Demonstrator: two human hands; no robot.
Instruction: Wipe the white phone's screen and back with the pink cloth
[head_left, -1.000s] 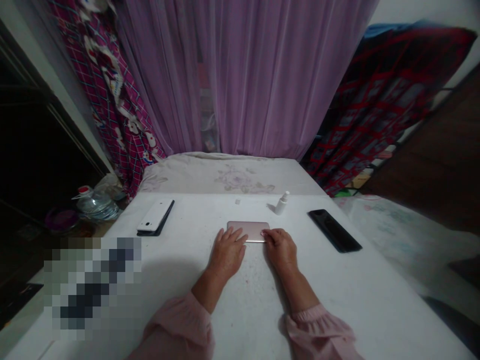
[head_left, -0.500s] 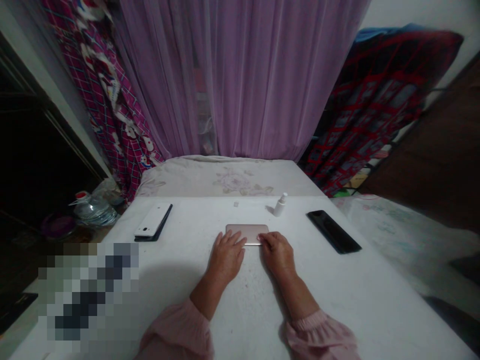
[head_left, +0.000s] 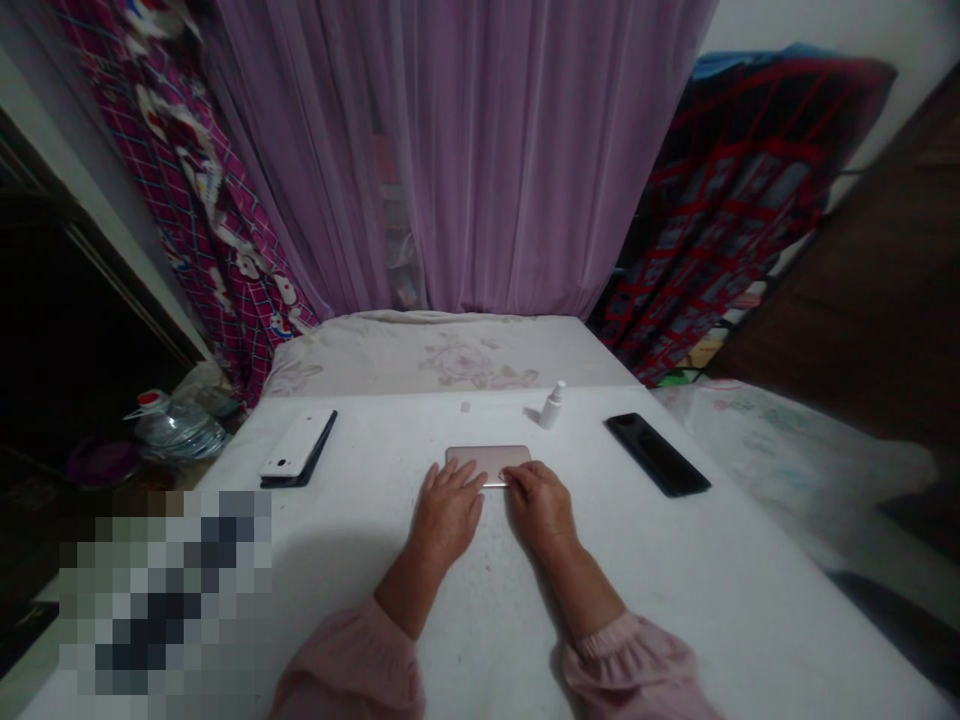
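Note:
A pinkish-gold smartphone (head_left: 487,455) lies back-side up in the middle of the white table. My left hand (head_left: 448,505) rests on its near left part with the fingers stretched out. At the phone's near right part is my right hand (head_left: 540,500), its thumb and fingers pinched together against the back; what they hold, if anything, is too small to make out. Beyond the phone stands a small white spray bottle (head_left: 551,408), with a tiny pale square piece (head_left: 465,407) to its left.
On the left, a white phone (head_left: 294,445) lies on a dark one (head_left: 322,450). A black phone (head_left: 656,455) lies to the right. A blurred-out patch (head_left: 165,590) covers the table's left front. Purple curtains (head_left: 510,150) hang behind, and a large water bottle (head_left: 176,425) stands off the table's left side.
The whole view has shifted slightly. My right hand's pinched fingers have slid a little to the left over the phone; my left hand stays on it.

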